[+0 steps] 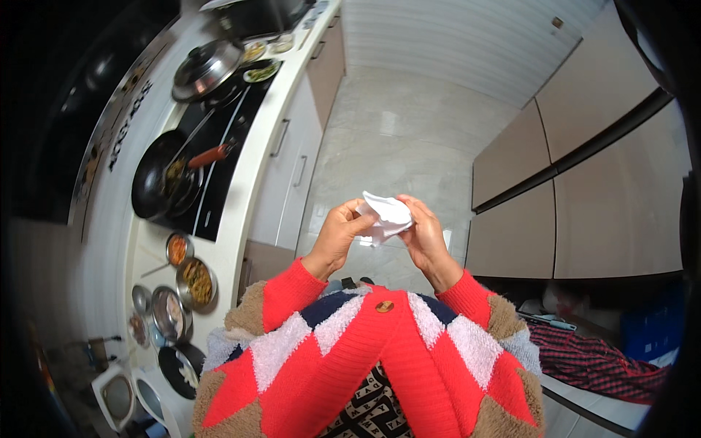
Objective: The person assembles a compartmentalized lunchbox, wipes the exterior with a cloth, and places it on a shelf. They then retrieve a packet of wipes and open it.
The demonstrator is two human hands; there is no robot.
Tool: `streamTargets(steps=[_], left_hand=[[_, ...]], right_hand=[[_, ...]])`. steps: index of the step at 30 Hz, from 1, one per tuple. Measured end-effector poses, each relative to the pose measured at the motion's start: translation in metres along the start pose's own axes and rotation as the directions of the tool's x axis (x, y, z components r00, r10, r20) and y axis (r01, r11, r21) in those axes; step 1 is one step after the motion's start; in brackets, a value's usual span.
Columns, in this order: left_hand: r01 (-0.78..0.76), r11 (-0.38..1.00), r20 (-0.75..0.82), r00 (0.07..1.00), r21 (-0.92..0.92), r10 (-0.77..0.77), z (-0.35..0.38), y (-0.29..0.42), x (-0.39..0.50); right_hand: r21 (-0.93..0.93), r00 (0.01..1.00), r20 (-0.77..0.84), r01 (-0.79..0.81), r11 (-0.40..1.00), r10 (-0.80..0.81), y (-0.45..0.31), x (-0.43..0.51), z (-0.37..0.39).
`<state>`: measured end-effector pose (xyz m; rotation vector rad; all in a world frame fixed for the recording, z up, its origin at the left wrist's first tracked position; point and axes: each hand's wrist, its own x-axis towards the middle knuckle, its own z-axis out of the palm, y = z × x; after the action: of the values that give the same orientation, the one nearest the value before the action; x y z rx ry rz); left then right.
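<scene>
Between my two hands is a crumpled white paper tissue (388,214), held out over the floor in front of my body. My left hand (340,235) pinches its left edge between thumb and fingers. On the other side, my right hand (426,236) grips the tissue's right edge, and part of those fingers is hidden behind it. One corner of the tissue sticks up at the top, and a loose fold hangs below. The red knitted cuffs of a patterned cardigan (383,339) cover both wrists.
A black wok (150,186) with food and a spatula sits on the black cooktop (211,211) at left. Behind it stands a lidded pan (211,68). Several food-filled bowls, including a steel bowl (211,298), line the counter (227,263). Tall cabinet doors (509,230) rise at right.
</scene>
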<state>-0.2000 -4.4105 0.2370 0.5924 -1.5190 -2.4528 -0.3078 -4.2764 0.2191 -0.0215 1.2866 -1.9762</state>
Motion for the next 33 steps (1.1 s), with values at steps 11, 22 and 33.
streamTargets(steps=[11,22,33], left_hand=[[-0.194,0.972,0.368,0.92,0.133,0.133,0.052,0.012,0.204],[-0.107,0.993,0.314,0.945,0.04,0.09,0.052,0.099,0.452],[-0.05,0.997,0.529,0.849,0.062,0.009,0.151,0.093,0.615]], right_hand=[[-0.346,0.939,-0.01,0.319,0.882,-0.344,-0.079,0.113,-0.043],[0.124,0.898,-0.313,0.36,0.925,-0.308,-0.215,0.287,-0.068],[0.235,0.994,0.012,0.104,0.966,-0.11,-0.294,0.413,-0.125]])
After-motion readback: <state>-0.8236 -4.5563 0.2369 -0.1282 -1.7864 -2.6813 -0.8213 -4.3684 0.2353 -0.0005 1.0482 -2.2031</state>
